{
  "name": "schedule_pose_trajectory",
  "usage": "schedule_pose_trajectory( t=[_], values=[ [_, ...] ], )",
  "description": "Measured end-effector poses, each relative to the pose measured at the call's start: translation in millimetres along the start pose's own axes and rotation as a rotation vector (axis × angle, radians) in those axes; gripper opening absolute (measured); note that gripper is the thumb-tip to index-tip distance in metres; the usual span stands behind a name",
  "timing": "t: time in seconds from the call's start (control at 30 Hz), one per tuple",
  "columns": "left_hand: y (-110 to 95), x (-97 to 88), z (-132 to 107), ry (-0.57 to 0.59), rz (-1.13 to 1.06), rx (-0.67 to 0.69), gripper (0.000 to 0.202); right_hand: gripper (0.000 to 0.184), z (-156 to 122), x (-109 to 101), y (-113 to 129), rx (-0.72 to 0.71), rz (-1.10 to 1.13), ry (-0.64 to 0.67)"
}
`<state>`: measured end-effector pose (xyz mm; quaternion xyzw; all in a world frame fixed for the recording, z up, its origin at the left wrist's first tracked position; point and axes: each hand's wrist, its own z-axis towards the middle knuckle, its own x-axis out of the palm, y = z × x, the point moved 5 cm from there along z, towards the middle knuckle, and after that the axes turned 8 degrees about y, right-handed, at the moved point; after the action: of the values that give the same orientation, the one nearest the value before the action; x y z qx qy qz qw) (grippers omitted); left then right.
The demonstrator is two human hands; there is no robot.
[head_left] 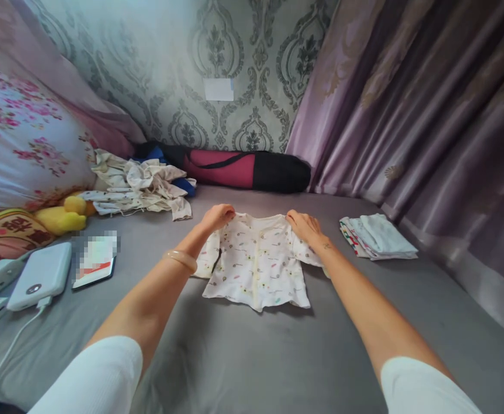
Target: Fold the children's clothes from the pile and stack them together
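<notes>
Evidently, the small white cloth shirt with scattered coloured prints (256, 261) is spread out unfolded, placket upward, over the smooth grey bed sheet (252, 362), directly before the person. The left hand (222, 216) is pinched on the shoulder at its side and the right hand (304, 226) on the other, with the neckline stretched between them; both sleeves extend outward. To the right, a flat stack of pale and patterned cloths (379, 236) appears neatly folded already, while the crumpled heap of cream and white garments (143, 184) at the far left looks unsorted. As for writing, dark Chinese-style characters mark the rounded yellow-and-pink plush (16, 227), too blurred to read surely. The white plastic power bank (42, 273) shows no legible brand; the dark-edged phone's screen (97, 264) is pixelated.
</notes>
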<state>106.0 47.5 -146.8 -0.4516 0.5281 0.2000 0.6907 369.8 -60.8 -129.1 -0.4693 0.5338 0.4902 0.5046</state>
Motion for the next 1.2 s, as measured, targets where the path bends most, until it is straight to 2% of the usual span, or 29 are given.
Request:
schedule_pose_trajectory(
  t=[0.17,0.3,0.6,0.77,0.9,0.97,1.03,1.1,1.2],
  values=[
    [-2.4,15.7,10.2,0.038,0.020,-0.087,0.028,0.031,14.9,24.6,-11.1,0.005,-0.048,0.014],
    [3.4,26.6,13.3,0.067,0.125,-0.131,0.031,0.032,21.7,38.3,-19.4,0.019,-0.049,0.029],
    [7.3,29.9,30.0,0.040,0.255,-0.124,0.038,0.037,42.5,48.9,-23.5,0.069,-0.025,0.091],
    [9.1,35.9,36.3,0.120,0.242,-0.142,0.033,0.037,47.4,57.0,-24.8,0.083,-0.021,0.140],
    [19.3,33.3,36.2,0.199,0.189,-0.277,0.036,0.035,47.7,55.3,-24.4,0.122,-0.041,0.145],
    [25.1,28.4,31.6,0.226,0.157,-0.334,0.042,0.033,48.0,48.7,-16.7,0.105,-0.074,0.085],
    [28.1,23.5,23.2,0.253,0.135,-0.360,0.046,0.034,48.7,42.5,1.4,0.022,-0.072,0.012],
    [27.5,19.6,10.9,0.271,0.116,-0.384,0.050,0.037,49.8,42.3,30.7,-0.130,-0.011,-0.001],
    [19.6,17.5,-10.7,0.268,0.103,-0.413,0.062,0.040,50.3,51.2,83.9,-0.370,0.108,0.050]
  ],
)
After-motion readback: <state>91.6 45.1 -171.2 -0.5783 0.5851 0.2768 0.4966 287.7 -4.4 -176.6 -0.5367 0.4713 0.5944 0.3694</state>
